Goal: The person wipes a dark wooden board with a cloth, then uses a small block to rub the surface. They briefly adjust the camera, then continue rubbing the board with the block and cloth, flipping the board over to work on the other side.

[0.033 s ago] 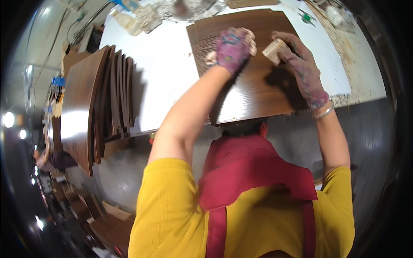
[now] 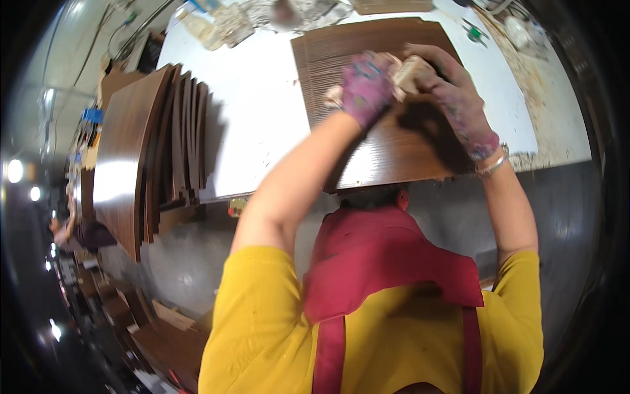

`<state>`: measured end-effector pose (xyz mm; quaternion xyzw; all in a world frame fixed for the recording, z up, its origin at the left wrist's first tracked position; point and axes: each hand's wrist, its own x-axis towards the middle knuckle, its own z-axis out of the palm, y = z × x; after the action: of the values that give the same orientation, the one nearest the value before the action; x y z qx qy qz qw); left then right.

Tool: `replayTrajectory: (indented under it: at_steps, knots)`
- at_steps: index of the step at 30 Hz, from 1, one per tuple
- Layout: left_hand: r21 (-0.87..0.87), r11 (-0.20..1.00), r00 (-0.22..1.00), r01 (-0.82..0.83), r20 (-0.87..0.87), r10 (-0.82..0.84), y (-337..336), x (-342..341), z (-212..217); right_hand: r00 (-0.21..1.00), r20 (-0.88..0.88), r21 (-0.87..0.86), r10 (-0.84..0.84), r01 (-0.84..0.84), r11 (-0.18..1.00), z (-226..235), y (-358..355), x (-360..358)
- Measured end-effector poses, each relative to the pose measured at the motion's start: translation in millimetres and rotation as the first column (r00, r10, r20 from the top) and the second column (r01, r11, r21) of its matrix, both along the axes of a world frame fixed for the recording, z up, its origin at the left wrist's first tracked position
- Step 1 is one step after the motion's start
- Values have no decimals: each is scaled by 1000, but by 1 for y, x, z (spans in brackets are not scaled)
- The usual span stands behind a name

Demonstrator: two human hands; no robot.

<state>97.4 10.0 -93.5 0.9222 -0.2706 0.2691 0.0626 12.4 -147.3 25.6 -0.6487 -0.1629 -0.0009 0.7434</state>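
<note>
A dark brown wood-grain panel (image 2: 387,157) lies flat on the white-covered table, and its edges suggest another panel beneath. My left hand (image 2: 367,90), in a stained purple glove, is closed over a crumpled pinkish rag (image 2: 333,97) pressed on the panel's upper part. Just to its right, my right hand (image 2: 456,102), gloved as well, pinches a small beige block (image 2: 412,73) between thumb and fingers. The block is close to the left hand's fingers; whether it touches the rag cannot be made out. Fine pale streaks run across the panel left of the rag.
Several brown panels (image 2: 125,151) stand on edge at the table's left. A clear bottle (image 2: 199,31) and crumpled grey cloth (image 2: 231,25) lie at the far side. A green object (image 2: 475,33) sits far right. Another person (image 2: 72,233) is at the far left.
My right hand has moved left with the block, closing the gap to the left hand. The left hand and rag have slid slightly right and nearer. The whole view has shifted a little.
</note>
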Motion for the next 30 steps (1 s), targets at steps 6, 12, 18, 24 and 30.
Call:
replayTrajectory:
  at_steps: [6,12,18,24,30]
  knots:
    - [-388,922,652,13,-696,-302,-20,-117,12,735,-13,-431,678,-616,659,-11,109,36]
    - [-675,733,893,84,-275,-355,-31,-121,5,282,-20,-746,959,-643,173,-38,164,25]
    - [-89,988,465,-123,-885,-22,-25,-106,37,327,-56,-801,943,-579,153,-35,162,55]
    - [-235,972,624,12,-758,-191,-27,-113,-3,261,76,-718,962,-655,235,-53,158,48]
    - [-219,969,923,-118,-385,26,-28,-109,38,375,59,-834,925,-491,252,-35,150,114]
